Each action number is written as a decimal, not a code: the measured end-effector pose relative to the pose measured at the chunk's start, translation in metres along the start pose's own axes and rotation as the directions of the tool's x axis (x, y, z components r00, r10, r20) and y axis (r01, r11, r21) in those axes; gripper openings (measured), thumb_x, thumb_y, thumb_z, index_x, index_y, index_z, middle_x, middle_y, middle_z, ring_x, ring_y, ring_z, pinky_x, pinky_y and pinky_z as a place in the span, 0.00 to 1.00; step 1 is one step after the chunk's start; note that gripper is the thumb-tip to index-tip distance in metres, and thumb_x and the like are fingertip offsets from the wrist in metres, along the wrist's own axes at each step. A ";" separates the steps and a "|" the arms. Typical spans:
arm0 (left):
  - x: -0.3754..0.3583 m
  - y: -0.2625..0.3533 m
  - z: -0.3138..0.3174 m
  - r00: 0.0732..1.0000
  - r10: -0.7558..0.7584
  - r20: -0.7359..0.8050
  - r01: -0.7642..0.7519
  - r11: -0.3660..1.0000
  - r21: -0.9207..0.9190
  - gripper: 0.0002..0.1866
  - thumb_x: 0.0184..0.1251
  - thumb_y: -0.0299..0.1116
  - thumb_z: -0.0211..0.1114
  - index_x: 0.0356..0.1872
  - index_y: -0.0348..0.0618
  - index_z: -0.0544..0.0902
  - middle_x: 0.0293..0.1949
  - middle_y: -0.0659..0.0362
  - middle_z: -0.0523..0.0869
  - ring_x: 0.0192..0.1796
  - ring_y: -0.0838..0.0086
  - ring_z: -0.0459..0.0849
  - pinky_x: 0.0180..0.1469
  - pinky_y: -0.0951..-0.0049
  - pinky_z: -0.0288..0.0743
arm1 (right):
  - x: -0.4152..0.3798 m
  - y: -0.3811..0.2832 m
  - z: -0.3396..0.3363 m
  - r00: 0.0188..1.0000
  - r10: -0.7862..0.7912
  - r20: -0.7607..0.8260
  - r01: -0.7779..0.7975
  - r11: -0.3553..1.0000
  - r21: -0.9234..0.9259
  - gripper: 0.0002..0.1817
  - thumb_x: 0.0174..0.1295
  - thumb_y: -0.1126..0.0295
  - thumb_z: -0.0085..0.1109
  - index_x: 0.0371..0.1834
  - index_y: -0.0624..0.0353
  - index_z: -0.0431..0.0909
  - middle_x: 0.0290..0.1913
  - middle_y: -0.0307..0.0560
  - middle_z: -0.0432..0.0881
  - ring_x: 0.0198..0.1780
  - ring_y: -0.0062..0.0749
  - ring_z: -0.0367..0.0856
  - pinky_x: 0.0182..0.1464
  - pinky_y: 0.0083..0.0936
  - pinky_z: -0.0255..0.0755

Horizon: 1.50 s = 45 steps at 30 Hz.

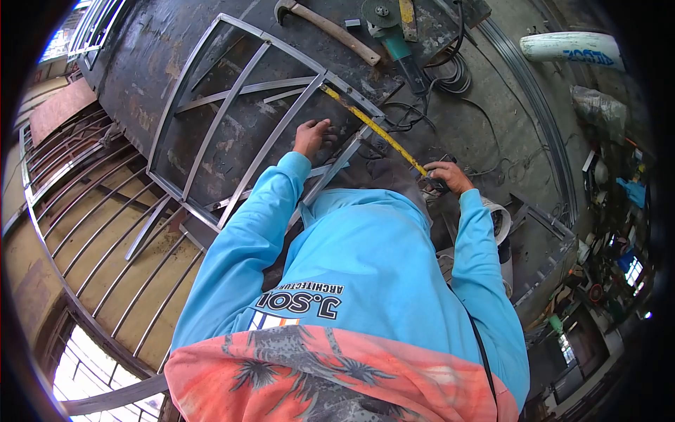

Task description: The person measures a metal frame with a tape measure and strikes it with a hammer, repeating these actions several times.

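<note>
My right hand [451, 177] is closed around a dark tape measure [437, 184], its case mostly hidden by the fingers. The yellow tape blade [376, 128] runs out up and to the left, its far end at a bar of the welded metal frame [264, 56]. Over the dark metal worktable near the frame's inner bar is my left hand [315, 138], loosely curled with its fingers apart and nothing visible in it. The frame has several curved bars and lies flat on the table.
A hammer [330, 32] and a green angle grinder [402, 56] lie on the far side, with a coiled cable [453, 74] beside the grinder. Long metal bars [534, 105] and a white pipe [573, 49] are at right. A barred grille [105, 239] stands at left.
</note>
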State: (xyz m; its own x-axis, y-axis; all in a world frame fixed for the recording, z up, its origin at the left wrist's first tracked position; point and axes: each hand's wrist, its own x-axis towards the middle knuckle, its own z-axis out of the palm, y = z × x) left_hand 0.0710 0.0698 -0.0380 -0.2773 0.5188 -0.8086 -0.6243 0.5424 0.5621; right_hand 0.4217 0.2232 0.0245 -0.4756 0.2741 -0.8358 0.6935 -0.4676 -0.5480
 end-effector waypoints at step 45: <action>0.080 0.120 -0.039 0.917 0.280 -0.285 -0.317 0.944 -0.092 0.13 0.54 0.25 0.68 0.40 0.30 0.81 0.31 0.53 0.86 0.29 0.71 0.86 0.29 0.79 0.78 | 0.069 -0.113 0.074 0.948 -0.277 -0.158 0.173 0.862 -0.476 0.21 0.56 0.61 0.62 0.52 0.55 0.82 0.37 0.49 0.83 0.35 0.30 0.79 0.41 0.26 0.73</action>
State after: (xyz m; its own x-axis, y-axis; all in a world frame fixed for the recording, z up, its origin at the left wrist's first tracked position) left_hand -0.0552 0.1508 -0.0420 -0.6372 0.4396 -0.6330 -0.5686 0.2863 0.7712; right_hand 0.2704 0.2327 0.0312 -0.5577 0.5219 -0.6455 0.7732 0.0438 -0.6326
